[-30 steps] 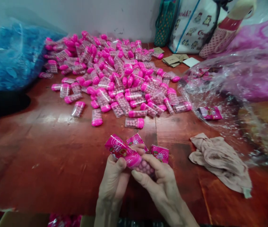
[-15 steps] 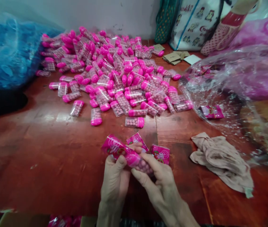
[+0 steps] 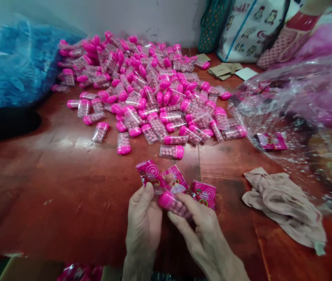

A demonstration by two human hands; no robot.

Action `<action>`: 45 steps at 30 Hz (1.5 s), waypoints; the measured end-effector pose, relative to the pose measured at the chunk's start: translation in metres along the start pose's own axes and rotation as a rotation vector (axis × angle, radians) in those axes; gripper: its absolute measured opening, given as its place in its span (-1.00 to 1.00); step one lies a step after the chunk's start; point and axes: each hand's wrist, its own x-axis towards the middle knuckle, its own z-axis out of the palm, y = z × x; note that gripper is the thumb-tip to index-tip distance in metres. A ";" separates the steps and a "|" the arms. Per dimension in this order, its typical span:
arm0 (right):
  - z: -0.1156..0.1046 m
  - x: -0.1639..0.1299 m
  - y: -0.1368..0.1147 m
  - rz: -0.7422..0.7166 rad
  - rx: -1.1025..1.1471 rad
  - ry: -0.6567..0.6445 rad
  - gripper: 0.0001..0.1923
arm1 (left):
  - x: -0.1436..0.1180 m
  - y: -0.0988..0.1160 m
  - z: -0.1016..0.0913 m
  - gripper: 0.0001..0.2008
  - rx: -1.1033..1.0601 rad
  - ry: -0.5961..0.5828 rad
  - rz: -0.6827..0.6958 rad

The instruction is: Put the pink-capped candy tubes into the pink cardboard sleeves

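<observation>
My left hand [image 3: 144,210] pinches a pink printed sleeve [image 3: 150,171] between thumb and fingers. In my right hand [image 3: 199,220] is a small clear candy container [image 3: 176,205] with a bright pink cap and pale pink balls inside. Its capped end points at the sleeve, close to the left fingers; whether the two touch I cannot tell. Just beyond my hands, two more pink printed sleeves [image 3: 203,194] lie on the red-brown table [image 3: 66,195]. Farther back spreads a large heap of the same pink-capped containers [image 3: 154,89].
A crumpled beige cloth [image 3: 284,208] lies at the right. Clear plastic wrap [image 3: 271,109] covers the right back, with a pink packet [image 3: 272,141] near its edge. A bag of blue pieces [image 3: 13,66] stands at the left. Cardboard pieces [image 3: 221,71] and a printed bag [image 3: 250,31] are behind.
The sleeve and the container's cap have come apart a little, and the sleeve has turned more upright in my left hand. The whole view has shifted slightly.
</observation>
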 end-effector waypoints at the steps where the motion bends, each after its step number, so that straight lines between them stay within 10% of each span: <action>1: 0.002 0.000 0.001 -0.042 -0.101 -0.044 -0.71 | 0.003 0.002 -0.001 -0.80 0.000 0.028 0.037; 8: 0.020 0.004 -0.013 -0.214 -0.638 0.169 -0.38 | 0.006 0.008 -0.011 -0.86 0.000 0.172 0.151; 18: 0.015 0.020 -0.022 -0.258 -0.091 0.434 -0.80 | -0.018 -0.004 -0.004 -0.85 0.025 0.043 -0.028; 33: 0.001 0.017 -0.016 -0.142 0.080 0.176 -0.86 | 0.006 0.035 -0.037 -0.81 0.244 -0.050 0.067; 40: -0.001 0.021 -0.015 -0.148 0.160 0.228 -0.76 | 0.002 0.033 -0.045 -0.94 0.345 -0.260 0.035; 45: 0.002 0.019 -0.013 -0.244 0.175 0.259 -0.74 | -0.007 0.032 -0.041 -0.91 0.433 -0.298 0.254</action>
